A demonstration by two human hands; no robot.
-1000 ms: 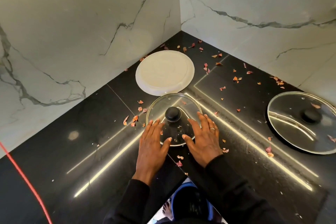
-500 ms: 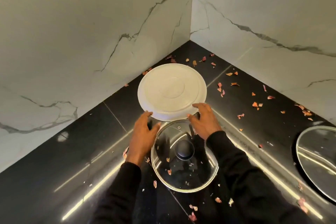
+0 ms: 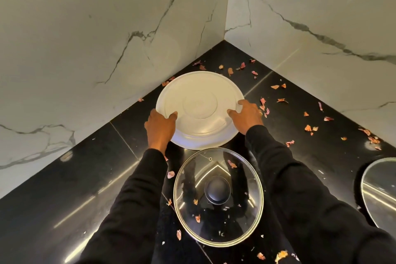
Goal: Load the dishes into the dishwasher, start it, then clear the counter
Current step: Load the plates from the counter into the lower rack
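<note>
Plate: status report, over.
Left hand and right hand grip plate at opposite rims. Plate upside down, near the wall corner. Lid lies by its near edge, between the arms; scraps scattered around.

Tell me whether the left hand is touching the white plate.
Touching. The head view shows the left hand gripping the near-left rim of the white plate, with its thumb lying on the plate's upper surface.

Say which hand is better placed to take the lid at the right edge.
Right. The right hand grips the plate nearer that lid; the left hand grips its far side.
</note>
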